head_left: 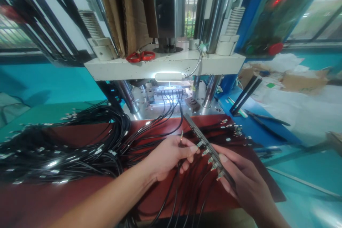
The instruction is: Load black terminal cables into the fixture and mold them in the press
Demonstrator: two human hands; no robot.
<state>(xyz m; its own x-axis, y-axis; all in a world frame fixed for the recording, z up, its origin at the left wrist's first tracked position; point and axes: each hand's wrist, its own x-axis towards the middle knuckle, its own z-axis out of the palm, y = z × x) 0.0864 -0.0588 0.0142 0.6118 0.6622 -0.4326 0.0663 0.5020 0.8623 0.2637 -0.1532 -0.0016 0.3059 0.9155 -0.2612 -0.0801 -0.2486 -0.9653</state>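
Observation:
My right hand (240, 176) grips a long dark metal bar (196, 128), tilted from upper left to lower right. Several small cable connectors (211, 160) sit in a row along its left side, their black cables (191, 185) hanging down over the board. Beside the bar, my left hand (171, 155) is closed, thumb and fingers pinching a black cable with a small metal connector at the bar's edge. Another metal tip (181, 134) sticks up from between its fingers. Farther back, a lit fixture (168, 92) in the press holds a row of cable ends.
A large bundle of black cables (88, 149) covers the left of the red-brown board (149, 206). The press plate (133, 69) carries red-handled scissors (140, 56). Dark pliers (267, 121) and a black upright bracket (244, 96) stand at right, near a red button (275, 48).

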